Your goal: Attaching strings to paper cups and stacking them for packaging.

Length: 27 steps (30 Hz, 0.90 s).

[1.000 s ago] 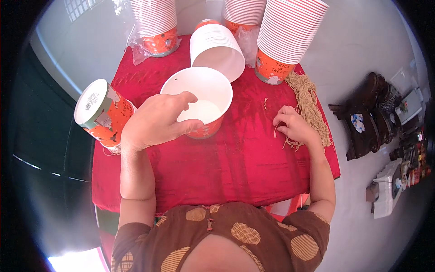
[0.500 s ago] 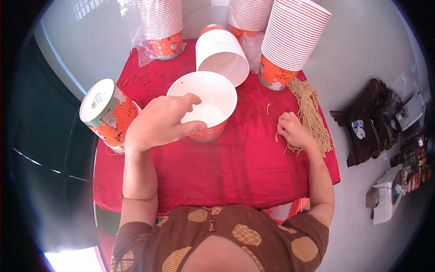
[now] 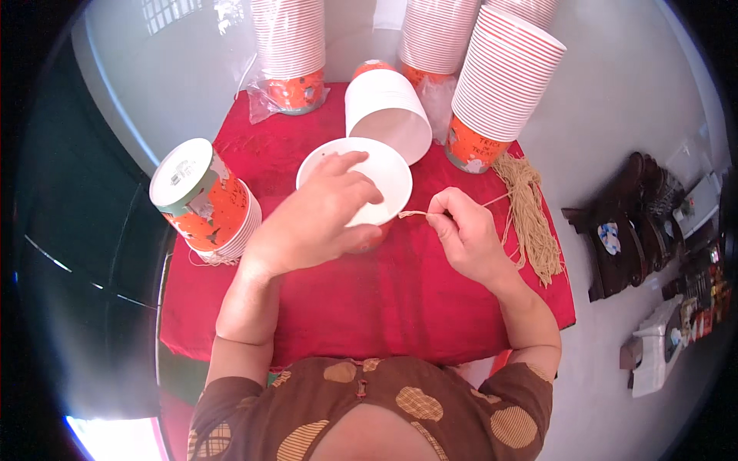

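Note:
My left hand (image 3: 311, 221) grips the rim of an upright orange paper bucket with a white inside (image 3: 377, 170), fingers curled over its near edge. My right hand (image 3: 461, 234) pinches one tan string (image 3: 411, 214) and holds its end against the bucket's right rim. A bundle of the same tan strings (image 3: 530, 219) lies on the red cloth just right of that hand.
A red-covered table (image 3: 384, 307) carries tall stacks of orange and white buckets (image 3: 500, 84) at the back, one bucket on its side (image 3: 388, 115), and a short tipped stack (image 3: 204, 200) at the left. Dark shoes (image 3: 623, 223) and a bag sit on the floor at right.
My right hand lifted a string from beside the bundle and brought it left to the bucket's rim. My left hand kept its hold on the bucket.

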Tool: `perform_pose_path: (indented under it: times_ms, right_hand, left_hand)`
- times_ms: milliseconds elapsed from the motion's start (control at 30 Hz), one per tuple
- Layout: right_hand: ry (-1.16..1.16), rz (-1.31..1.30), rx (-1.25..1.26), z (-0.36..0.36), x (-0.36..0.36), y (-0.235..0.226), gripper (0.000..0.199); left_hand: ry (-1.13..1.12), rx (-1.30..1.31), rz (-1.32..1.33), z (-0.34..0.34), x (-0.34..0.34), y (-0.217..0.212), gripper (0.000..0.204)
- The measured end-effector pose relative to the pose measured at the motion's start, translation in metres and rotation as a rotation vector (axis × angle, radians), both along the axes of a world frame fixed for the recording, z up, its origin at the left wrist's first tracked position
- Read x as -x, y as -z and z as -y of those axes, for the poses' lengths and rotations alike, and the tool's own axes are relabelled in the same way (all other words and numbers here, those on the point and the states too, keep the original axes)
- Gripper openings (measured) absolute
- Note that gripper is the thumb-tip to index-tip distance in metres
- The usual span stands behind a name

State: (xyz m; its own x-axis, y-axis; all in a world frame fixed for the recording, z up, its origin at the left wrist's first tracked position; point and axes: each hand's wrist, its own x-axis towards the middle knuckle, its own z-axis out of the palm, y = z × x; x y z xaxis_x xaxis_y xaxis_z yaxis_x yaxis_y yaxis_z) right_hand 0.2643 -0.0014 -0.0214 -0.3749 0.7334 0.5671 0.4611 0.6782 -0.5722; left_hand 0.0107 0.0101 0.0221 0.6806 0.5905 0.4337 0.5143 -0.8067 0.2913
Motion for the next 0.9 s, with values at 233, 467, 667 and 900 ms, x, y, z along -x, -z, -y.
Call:
perform_pose_path:
  times_ms: [233,467,667,900]
  right_hand:
    - [-0.076,0.012,-0.075,0.006,0.022,-0.014,0.011]
    - [-0.102,-0.024,-0.036,0.007,0.026,-0.016,0.01]
    - [-0.143,-0.097,0.146,0.01,0.027,-0.016,0.009]
    - [-0.082,-0.166,0.026,0.006,0.031,-0.008,0.006]
  left_hand:
    - [0.004,-0.039,0.104,0.007,-0.017,0.004,0.029]
    - [0.057,-0.057,0.131,0.006,-0.015,0.005,0.01]
    - [0.066,-0.058,0.116,0.005,-0.019,0.008,0.008]
    - [-0.048,0.014,0.105,0.005,-0.015,0.004,0.005]
